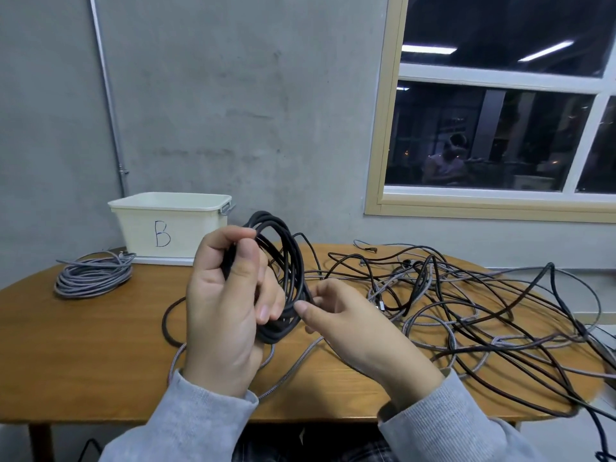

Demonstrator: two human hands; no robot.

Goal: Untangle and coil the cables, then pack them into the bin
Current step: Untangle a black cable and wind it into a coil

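Note:
My left hand (pixel 223 301) grips a black cable coil (pixel 286 258) of several loops, held upright above the wooden table (pixel 100 361). My right hand (pixel 336 315) pinches the coil's lower right side between thumb and fingers. A loose black strand (pixel 166 318) hangs from the coil and curves over the table to its left. A tangle of black and grey cables (pixel 466 311) spreads across the table's right half. A cream bin marked "B" (pixel 170 225) stands at the back left. A coiled grey cable (pixel 93 275) lies on the table in front of the bin's left corner.
The table stands against a grey wall, with a window at the upper right. Some cables trail over the table's right edge (pixel 593 408). A grey braided cable (pixel 290 365) runs under my hands toward the front edge.

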